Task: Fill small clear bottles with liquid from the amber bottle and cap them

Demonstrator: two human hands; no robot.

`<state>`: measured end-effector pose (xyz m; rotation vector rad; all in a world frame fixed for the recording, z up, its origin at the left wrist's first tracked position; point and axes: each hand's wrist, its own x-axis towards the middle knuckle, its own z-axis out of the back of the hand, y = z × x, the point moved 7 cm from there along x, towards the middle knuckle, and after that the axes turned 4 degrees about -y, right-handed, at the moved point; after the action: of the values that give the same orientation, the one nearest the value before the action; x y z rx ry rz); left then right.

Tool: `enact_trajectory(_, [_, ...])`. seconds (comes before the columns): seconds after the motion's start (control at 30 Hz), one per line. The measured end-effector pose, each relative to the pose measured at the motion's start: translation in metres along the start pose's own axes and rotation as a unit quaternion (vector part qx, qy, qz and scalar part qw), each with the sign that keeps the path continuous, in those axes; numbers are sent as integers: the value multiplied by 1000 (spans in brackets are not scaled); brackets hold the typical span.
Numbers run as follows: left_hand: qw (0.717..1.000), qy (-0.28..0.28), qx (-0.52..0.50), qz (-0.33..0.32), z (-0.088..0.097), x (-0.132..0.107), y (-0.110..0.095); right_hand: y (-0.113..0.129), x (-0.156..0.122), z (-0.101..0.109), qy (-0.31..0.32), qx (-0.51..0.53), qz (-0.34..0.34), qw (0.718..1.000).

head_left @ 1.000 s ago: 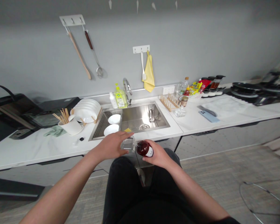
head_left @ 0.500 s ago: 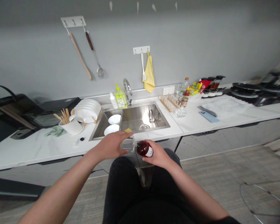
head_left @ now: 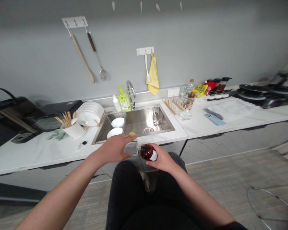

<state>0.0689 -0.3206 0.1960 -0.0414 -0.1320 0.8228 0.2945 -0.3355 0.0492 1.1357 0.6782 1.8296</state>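
Note:
My left hand (head_left: 115, 148) is wrapped round a small clear glass (head_left: 132, 148), held in front of my body below the counter edge. My right hand (head_left: 162, 158) grips a dark brown bottle (head_left: 148, 152) with a white label, tipped on its side with its neck at the rim of the glass. Both hands hover over my lap in black trousers, just in front of the steel sink (head_left: 144, 123).
Two white bowls (head_left: 117, 126) lie in the sink's left part, with a stack of white plates (head_left: 90, 112) and a cup of chopsticks (head_left: 72, 126) to the left. Soap bottles (head_left: 122, 100) stand by the tap. A wooden rack (head_left: 174, 104), condiment basket (head_left: 196, 92), phone (head_left: 214, 119) and pans (head_left: 261, 92) lie right.

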Motion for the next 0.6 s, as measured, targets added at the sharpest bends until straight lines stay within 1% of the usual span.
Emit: enact_trajectory(0.6, [999, 9, 30, -4, 6, 4, -3, 2, 1, -2, -5, 12, -4, 1000])
